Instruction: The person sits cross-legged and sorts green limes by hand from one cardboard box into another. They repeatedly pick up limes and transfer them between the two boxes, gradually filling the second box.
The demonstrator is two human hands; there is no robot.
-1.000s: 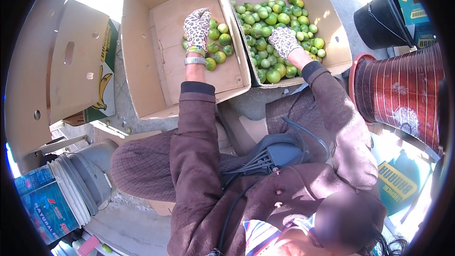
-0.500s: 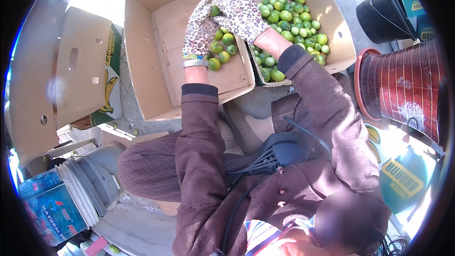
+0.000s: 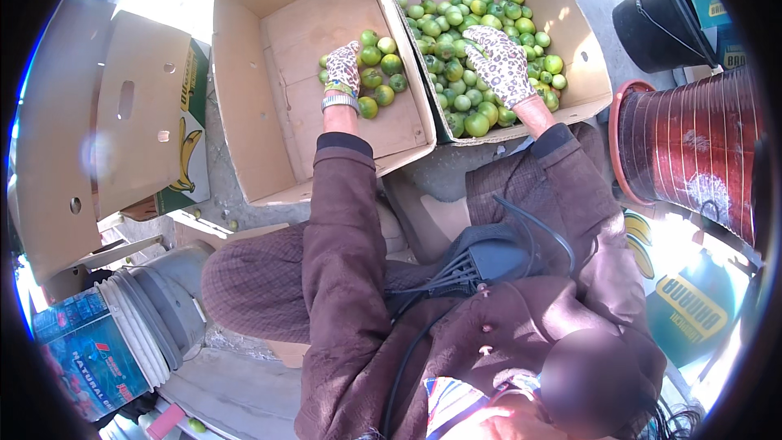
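Reaching into the fuller box (image 3: pixel 590 85), the right hand (image 3: pixel 503 69) has a loose, bent grip on the big pile of tomatoes (image 3: pixel 463 103); I can't tell if it holds one. The left hand (image 3: pixel 342 69) is curled small beside a little bunch (image 3: pixel 371 77) in the other box (image 3: pixel 318 24), its inside hidden. They were together; now they've parted, so each has its own pile. The tomatoes look round, shiny, green, some yellowish.

Some green tomatoes (image 3: pixel 476 124) are covered by the right hand (image 3: pixel 500 67); whether anything is held inside the left hand (image 3: pixel 343 69) cannot be seen. The person's head (image 3: pixel 592 383) is blurred.
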